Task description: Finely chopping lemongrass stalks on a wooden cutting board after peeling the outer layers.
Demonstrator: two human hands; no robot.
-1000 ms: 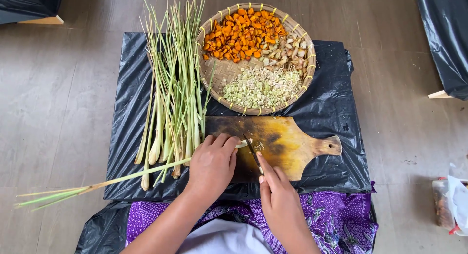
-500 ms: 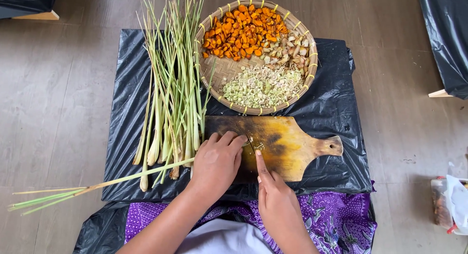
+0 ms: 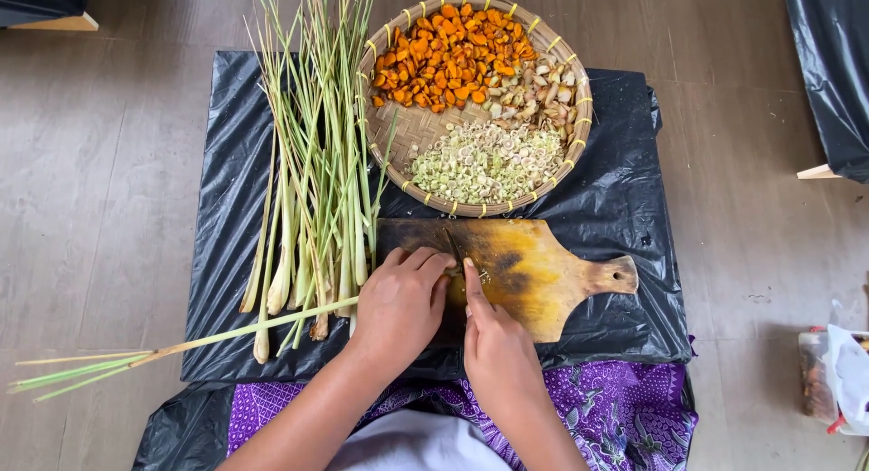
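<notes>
My left hand [image 3: 398,301] presses a lemongrass stalk [image 3: 181,346] down on the wooden cutting board [image 3: 534,263]; the stalk's leafy end trails off to the lower left. My right hand [image 3: 493,344] grips a knife [image 3: 455,249], its blade upright just right of my left fingertips. A few cut slices lie beside the blade. The knife handle is hidden inside my right hand.
A bundle of whole lemongrass [image 3: 312,163] lies left of the board on a black plastic sheet [image 3: 625,163]. A round woven tray [image 3: 398,132] behind the board holds orange slices, pale root pieces and chopped lemongrass. A bag [image 3: 837,380] sits at the far right on the floor.
The held stalk has slid to the right under my left hand. The knife blade stays by my fingertips, with small shifts between cuts.
</notes>
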